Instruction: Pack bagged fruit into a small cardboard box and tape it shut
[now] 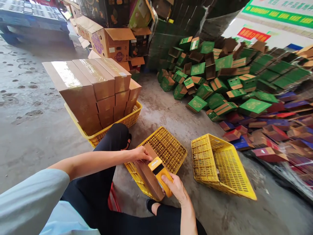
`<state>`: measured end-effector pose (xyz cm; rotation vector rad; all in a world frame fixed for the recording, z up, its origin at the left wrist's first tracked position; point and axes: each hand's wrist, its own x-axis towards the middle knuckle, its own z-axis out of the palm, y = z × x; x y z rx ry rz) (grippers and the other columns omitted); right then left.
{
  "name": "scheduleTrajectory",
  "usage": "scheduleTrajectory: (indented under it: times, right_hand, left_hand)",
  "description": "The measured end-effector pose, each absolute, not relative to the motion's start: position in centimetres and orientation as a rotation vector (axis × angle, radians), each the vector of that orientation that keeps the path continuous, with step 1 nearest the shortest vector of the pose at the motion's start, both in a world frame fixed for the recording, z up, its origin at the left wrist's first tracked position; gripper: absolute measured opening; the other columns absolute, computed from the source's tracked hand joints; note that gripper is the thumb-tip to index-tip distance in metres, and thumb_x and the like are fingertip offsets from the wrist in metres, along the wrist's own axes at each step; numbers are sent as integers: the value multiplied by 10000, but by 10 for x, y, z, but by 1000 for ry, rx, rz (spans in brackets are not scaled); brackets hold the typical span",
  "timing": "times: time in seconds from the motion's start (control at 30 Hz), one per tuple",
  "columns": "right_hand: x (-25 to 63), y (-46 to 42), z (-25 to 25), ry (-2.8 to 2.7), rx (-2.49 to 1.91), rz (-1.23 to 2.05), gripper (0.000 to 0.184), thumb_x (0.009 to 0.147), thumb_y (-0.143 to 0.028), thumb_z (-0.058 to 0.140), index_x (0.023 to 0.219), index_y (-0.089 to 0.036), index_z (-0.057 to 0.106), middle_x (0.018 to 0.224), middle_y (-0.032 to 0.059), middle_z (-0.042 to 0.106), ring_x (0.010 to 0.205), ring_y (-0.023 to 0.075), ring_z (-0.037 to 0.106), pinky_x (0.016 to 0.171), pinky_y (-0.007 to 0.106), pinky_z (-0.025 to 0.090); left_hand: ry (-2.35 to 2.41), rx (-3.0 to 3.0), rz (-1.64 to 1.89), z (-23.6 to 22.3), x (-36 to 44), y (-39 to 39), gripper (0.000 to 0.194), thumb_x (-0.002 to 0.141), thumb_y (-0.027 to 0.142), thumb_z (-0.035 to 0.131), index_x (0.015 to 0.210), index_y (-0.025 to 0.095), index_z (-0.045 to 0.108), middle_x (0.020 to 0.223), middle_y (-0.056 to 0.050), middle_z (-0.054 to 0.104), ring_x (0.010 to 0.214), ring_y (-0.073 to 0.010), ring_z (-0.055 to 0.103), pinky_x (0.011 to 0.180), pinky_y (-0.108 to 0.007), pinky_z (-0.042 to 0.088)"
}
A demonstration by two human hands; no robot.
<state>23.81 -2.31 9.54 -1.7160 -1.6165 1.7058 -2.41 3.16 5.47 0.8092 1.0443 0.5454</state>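
Observation:
My right hand (176,187) grips a yellow handheld device (160,174) with a dark band and a pale label near its far end. The device is over the right side of a narrow brown cardboard box (149,176). My left hand (142,154) is at the far end of this box, close to the device's tip, its fingers pinched together. What they pinch is too small to make out. The box rests on an upturned yellow plastic crate (168,147) between my legs.
Taped brown cartons (97,88) fill a yellow crate (134,119) at the left. Another yellow crate (227,166) lies to the right. Green boxes (217,85) are heaped behind, with red and blue boxes (266,130) at far right. Blue pallets (31,19) stand at the back left.

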Motion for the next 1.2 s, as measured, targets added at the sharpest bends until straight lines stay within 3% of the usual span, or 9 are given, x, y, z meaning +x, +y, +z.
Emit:
scheduleTrajectory:
  times: [0.23, 0.67, 0.87, 1.2]
  right_hand:
    - [217, -22, 100, -1533, -1809, 1763, 670, 716, -843, 653, 856, -189, 627, 576, -10, 629, 506, 190, 633, 510, 299, 529]
    - [181, 15, 121, -1590, -2021, 1777, 556, 766, -777, 620, 829, -224, 603, 560, 27, 687, 489, 203, 646, 513, 312, 527]
    - [172, 27, 120, -1593, -2106, 1811, 553, 764, -781, 628, 809, -231, 584, 542, 25, 678, 503, 215, 659, 511, 316, 525]
    - [156, 31, 116, -1544, -2138, 1796, 493, 813, -718, 648, 821, -229, 597, 564, 17, 681, 502, 193, 648, 540, 308, 544]
  left_hand:
    - [1012, 905, 458, 50, -41, 51, 217, 689, 296, 903, 638, 134, 769, 603, -40, 705, 556, -142, 640, 483, -207, 413]
    - [970, 917, 567, 40, -68, 77, 176, 703, 243, 827, 607, 127, 736, 594, -29, 690, 607, -140, 659, 569, -204, 493]
    - [1080, 922, 596, 23, -89, 88, 159, 703, 270, 798, 648, 131, 743, 591, -19, 684, 592, -137, 642, 551, -203, 473]
    - [1370, 1046, 621, 9, -110, 93, 73, 741, 225, 761, 706, 163, 771, 664, -23, 698, 791, -186, 681, 737, -222, 489]
